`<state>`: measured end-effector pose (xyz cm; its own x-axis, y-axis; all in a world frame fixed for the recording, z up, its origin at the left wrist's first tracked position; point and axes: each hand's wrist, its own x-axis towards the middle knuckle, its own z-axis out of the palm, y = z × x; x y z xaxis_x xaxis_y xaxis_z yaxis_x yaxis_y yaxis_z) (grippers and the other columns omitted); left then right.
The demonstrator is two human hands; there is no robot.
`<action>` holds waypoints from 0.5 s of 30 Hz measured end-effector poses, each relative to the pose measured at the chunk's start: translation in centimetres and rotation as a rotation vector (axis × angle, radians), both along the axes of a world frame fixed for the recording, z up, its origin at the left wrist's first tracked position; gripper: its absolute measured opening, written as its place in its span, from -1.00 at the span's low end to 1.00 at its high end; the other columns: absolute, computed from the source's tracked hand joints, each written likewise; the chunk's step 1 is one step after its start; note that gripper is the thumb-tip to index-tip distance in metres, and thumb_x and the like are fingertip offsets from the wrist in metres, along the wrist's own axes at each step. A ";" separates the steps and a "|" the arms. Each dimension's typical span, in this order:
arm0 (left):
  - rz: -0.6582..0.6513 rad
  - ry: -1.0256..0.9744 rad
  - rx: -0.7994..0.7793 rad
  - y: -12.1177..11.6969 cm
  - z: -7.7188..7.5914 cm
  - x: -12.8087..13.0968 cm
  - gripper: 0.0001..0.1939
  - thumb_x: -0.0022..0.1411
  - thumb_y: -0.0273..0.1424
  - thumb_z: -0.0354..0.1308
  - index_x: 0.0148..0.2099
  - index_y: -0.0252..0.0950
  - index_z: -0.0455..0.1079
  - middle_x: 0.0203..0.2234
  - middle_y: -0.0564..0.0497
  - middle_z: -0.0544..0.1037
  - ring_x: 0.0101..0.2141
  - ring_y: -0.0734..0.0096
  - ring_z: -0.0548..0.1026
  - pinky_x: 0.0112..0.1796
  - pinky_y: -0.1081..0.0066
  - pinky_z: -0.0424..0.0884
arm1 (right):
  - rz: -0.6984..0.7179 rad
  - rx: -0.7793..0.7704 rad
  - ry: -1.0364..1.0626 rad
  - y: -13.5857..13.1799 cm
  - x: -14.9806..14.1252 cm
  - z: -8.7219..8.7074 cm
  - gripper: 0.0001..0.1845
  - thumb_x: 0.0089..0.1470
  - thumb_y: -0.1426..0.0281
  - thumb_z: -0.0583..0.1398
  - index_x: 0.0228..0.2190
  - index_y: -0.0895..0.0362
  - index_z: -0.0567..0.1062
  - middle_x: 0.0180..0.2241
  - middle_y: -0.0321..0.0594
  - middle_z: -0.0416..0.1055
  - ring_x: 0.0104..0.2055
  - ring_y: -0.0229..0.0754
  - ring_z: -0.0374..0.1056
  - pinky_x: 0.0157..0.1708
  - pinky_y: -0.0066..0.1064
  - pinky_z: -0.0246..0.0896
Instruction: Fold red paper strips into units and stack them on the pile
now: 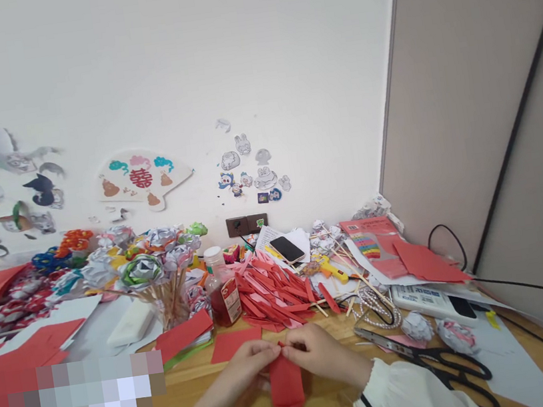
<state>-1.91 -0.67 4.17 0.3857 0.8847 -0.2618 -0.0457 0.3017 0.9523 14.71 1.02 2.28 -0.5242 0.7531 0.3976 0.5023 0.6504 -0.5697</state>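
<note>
A folded piece of red paper (286, 383) hangs between my hands over the wooden table, its lower end coming to a point. My left hand (254, 361) pinches its top edge from the left, thumb and fingers closed. From the right, my right hand (317, 352) grips the same top end, fingertips close to those of the left. The fingers partly cover the paper's top. Just beyond my hands lies a flat red paper square (235, 344). Behind that is a heap of red paper strips (274, 291).
Large black-handled scissors (424, 357) lie at the right, near crumpled paper balls (417, 327). A bottle with red contents (224, 294), a cup of sticks (167, 306), a phone (287, 250) and a yellow glue gun (334, 269) stand or lie farther back. Cables run along the right.
</note>
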 end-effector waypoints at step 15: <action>-0.192 -0.107 -0.081 -0.5 0.4 0.3 -0.71 0.02 -0.21 0.08 -0.37 -0.38 0.38 -0.54 -0.07 0.51 -0.51 0.40 0.48 -0.52 0.50 0.34 | -0.145 0.048 -0.129 0.2 0.0 -0.6 -0.76 -0.11 0.27 0.17 -0.63 0.18 0.36 -0.66 -0.41 0.24 -0.61 -0.40 0.07 -0.63 -0.56 -0.23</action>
